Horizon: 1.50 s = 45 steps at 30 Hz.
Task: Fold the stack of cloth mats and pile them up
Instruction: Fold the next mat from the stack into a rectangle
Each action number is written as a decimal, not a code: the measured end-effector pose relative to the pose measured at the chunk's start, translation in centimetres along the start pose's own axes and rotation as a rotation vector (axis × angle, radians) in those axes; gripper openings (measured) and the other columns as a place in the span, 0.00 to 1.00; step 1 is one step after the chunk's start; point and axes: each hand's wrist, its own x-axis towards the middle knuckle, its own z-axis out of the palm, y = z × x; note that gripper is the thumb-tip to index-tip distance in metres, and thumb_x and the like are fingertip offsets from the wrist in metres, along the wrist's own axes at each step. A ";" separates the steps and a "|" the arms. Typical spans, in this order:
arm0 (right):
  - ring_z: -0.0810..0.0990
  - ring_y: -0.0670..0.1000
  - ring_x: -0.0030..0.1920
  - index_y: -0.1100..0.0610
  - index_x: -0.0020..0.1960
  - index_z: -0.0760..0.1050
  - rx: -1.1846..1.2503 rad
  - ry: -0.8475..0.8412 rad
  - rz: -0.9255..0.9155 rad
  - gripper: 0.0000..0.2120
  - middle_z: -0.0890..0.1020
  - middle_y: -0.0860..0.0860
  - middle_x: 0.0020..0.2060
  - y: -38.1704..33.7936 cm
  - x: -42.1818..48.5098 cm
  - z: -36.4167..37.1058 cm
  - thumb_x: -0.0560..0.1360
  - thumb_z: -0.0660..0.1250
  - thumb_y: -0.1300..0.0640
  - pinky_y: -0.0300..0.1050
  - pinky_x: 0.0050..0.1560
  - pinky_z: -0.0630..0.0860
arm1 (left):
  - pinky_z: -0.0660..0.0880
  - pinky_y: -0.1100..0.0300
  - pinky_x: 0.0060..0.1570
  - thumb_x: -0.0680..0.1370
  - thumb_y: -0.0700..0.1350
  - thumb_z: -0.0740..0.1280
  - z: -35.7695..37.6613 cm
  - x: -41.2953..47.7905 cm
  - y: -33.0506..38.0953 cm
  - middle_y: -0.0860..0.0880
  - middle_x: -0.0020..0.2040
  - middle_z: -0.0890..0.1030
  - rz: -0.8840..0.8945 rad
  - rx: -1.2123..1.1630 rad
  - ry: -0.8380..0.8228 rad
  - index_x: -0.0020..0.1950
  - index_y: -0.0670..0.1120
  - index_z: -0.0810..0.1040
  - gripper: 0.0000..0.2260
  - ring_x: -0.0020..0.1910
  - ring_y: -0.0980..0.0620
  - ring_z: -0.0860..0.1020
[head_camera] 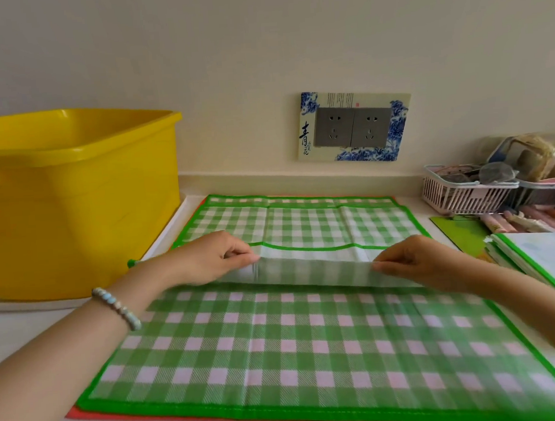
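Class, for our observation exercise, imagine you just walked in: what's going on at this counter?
A person is folding a green checked mat on a counter. The left hand and right hand each pinch a lifted, blurred part of it across the middle, so the fold is not yet laid flat. An orange mat lies beneath. Folded mats are piled at the right; a yellow tub stands at the left.
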 end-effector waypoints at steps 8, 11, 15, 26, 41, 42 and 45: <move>0.70 0.44 0.30 0.47 0.46 0.81 0.147 -0.267 0.008 0.15 0.76 0.47 0.30 -1.6 0.3 -5.0 0.68 0.67 0.38 0.31 0.31 0.66 | 0.67 0.61 0.43 0.65 0.71 0.64 -5.0 0.3 2.3 0.50 0.40 0.75 -0.130 0.051 -0.262 0.52 0.43 0.82 0.33 0.37 0.52 0.69; 0.67 0.50 0.30 0.48 0.43 0.80 0.121 -0.204 0.011 0.16 0.73 0.49 0.28 -1.8 1.1 -5.9 0.66 0.68 0.37 0.36 0.32 0.64 | 0.64 0.69 0.30 0.66 0.67 0.67 -5.7 0.9 3.2 0.58 0.27 0.72 -0.110 0.050 -0.114 0.47 0.54 0.83 0.21 0.26 0.58 0.66; 0.79 0.39 0.33 0.47 0.39 0.82 0.030 0.048 -0.012 0.09 0.83 0.42 0.33 -1.4 3.2 -5.7 0.66 0.71 0.42 0.26 0.37 0.71 | 0.69 0.63 0.51 0.73 0.50 0.72 -4.8 2.3 3.4 0.58 0.47 0.79 0.063 0.160 0.295 0.55 0.56 0.78 0.11 0.48 0.60 0.76; 0.80 0.49 0.46 0.54 0.47 0.83 -0.151 0.227 0.077 0.06 0.84 0.50 0.44 2.4 9.6 -1.3 0.73 0.71 0.52 0.45 0.50 0.77 | 0.63 0.61 0.63 0.78 0.63 0.56 1.8 4.0 3.5 0.60 0.69 0.70 0.036 0.289 0.101 0.70 0.59 0.69 0.21 0.67 0.57 0.68; 0.77 0.52 0.52 0.52 0.53 0.80 -0.233 0.390 0.156 0.09 0.80 0.51 0.52 4.7 14.0 1.7 0.76 0.67 0.52 0.46 0.52 0.75 | 0.45 0.51 0.74 0.78 0.66 0.47 5.8 8.1 -0.6 0.56 0.78 0.49 -0.086 0.375 -0.037 0.77 0.56 0.49 0.30 0.76 0.55 0.48; 0.77 0.52 0.53 0.52 0.55 0.79 -0.263 0.403 0.163 0.10 0.79 0.51 0.54 4.6 14.0 1.8 0.76 0.66 0.51 0.46 0.53 0.74 | 0.43 0.50 0.74 0.78 0.66 0.46 6.1 8.2 -0.9 0.56 0.78 0.48 -0.086 0.388 -0.030 0.77 0.56 0.48 0.30 0.76 0.55 0.47; 0.76 0.54 0.57 0.52 0.59 0.77 -0.292 0.475 0.165 0.12 0.77 0.51 0.59 3.6 13.8 2.4 0.77 0.63 0.51 0.47 0.56 0.71 | 0.40 0.49 0.73 0.77 0.67 0.44 6.7 8.4 -1.5 0.56 0.78 0.45 -0.082 0.423 -0.010 0.77 0.56 0.45 0.31 0.76 0.55 0.44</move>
